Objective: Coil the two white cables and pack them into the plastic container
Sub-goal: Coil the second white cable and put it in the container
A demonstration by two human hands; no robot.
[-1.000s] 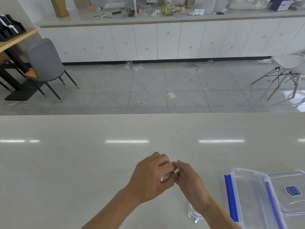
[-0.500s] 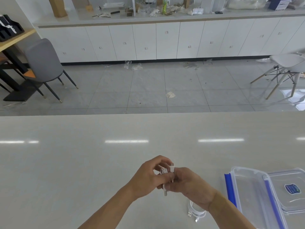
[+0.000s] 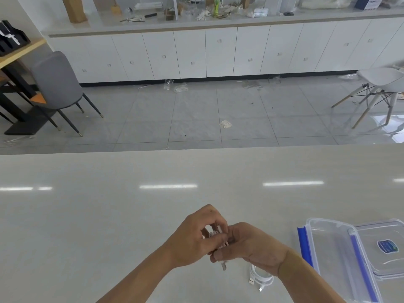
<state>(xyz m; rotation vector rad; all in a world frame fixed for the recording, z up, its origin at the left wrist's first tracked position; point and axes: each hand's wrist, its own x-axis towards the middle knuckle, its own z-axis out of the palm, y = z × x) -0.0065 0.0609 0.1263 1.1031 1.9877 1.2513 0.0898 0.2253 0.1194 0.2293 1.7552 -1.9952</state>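
Left hand (image 3: 196, 235) and right hand (image 3: 249, 246) both gripping white cable (image 3: 218, 237); second cable (image 3: 261, 277) coiled on counter (image 3: 109, 215).

Two hands: left hand (image 3: 194, 239) and right hand (image 3: 251, 248). Two white cables: one cable (image 3: 218, 237) bunched between both hands, one coiled cable (image 3: 261, 277) lying on the surface (image 3: 109, 215). One clear plastic container (image 3: 336, 259), one lid (image 3: 389, 248) beside it. Two chairs: one grey chair (image 3: 56, 82), one white chair (image 3: 382, 79)
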